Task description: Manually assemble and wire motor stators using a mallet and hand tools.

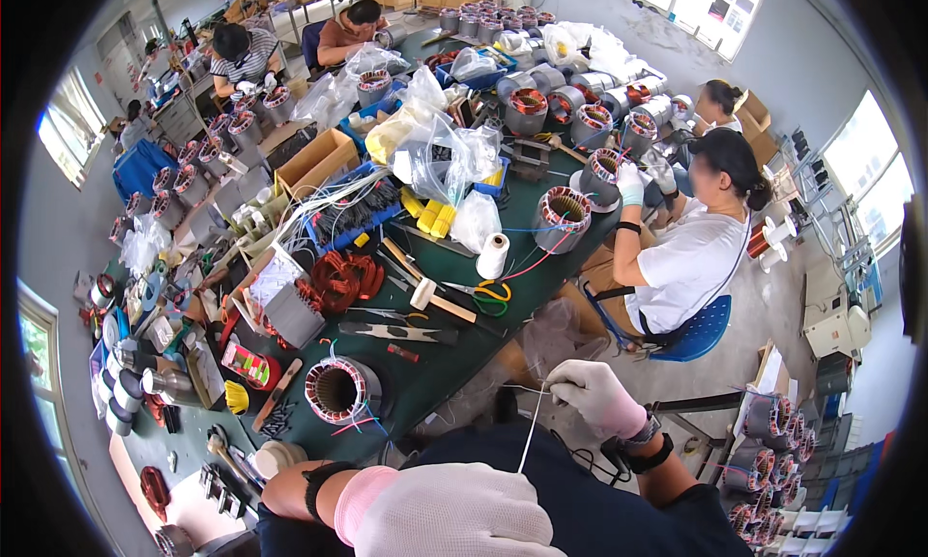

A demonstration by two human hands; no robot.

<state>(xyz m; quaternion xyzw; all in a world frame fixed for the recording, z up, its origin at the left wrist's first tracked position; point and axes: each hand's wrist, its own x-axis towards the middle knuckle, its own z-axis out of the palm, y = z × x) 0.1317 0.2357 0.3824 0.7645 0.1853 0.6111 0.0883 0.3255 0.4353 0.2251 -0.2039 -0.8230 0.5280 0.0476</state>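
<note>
Though thin, cord [532, 428] between pinched right fingers [572, 372]

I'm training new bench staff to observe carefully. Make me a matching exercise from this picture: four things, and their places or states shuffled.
1. Thin white cord
2. White cylindrical thread spool
3. Blue plastic chair
4. Scissors with orange and green handles

A. Standing upright near a translucent plastic bag
B. Lying beside a wooden-handled mallet
C. Stretched between the white-gloved left grip and right grip
D. Beneath a white-shirted co-worker

Pairs: 1-C; 2-A; 3-D; 4-B
</note>
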